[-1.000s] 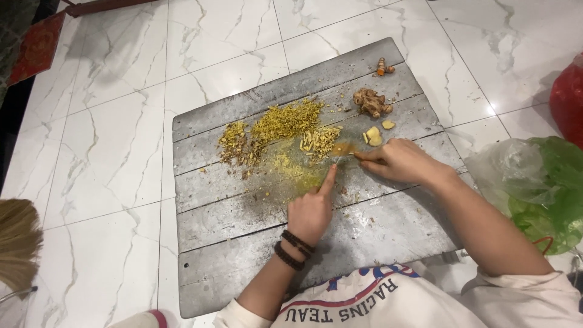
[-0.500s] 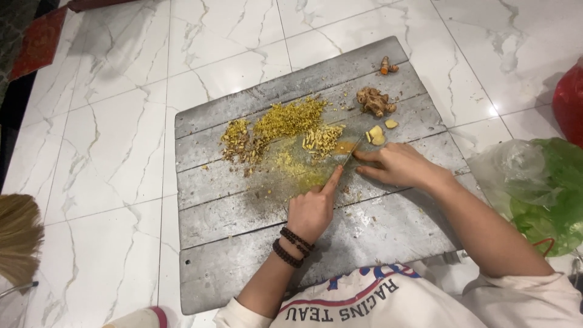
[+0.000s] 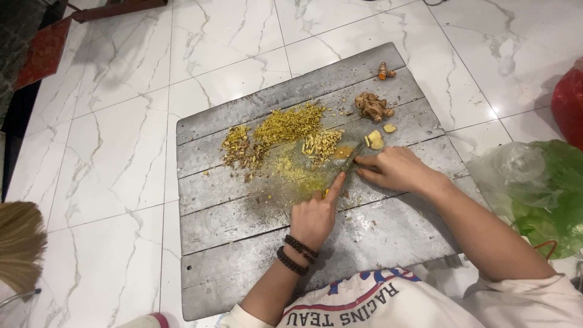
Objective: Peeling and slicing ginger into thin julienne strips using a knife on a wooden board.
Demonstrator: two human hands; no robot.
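My right hand (image 3: pixel 398 171) grips a knife (image 3: pixel 350 160), its dark blade lying low over the grey wooden board (image 3: pixel 255 237). My left hand (image 3: pixel 314 214) has its fingers curled and its index finger stretched out, with the tip resting by the blade's end among yellow crumbs. Just beyond the blade lie pale sliced sticks (image 3: pixel 322 144) and a few ginger slices (image 3: pixel 376 140). A finely chopped yellow-green pile (image 3: pixel 288 124) and a brownish pile (image 3: pixel 237 146) sit further left. A knobbly root (image 3: pixel 371 106) and a small orange turmeric piece (image 3: pixel 384 71) lie at the board's far right.
The board rests on white marble floor tiles. A green plastic bag (image 3: pixel 549 194) with a clear bag beside it lies to the right, and a red bag (image 3: pixel 571 100) sits beyond it. A broom head (image 3: pixel 18 243) is at the left edge, a red mat (image 3: pixel 45 51) at the far left.
Both hands stay nearly where they were. The left index finger and the blade have shifted slightly toward me on the board.
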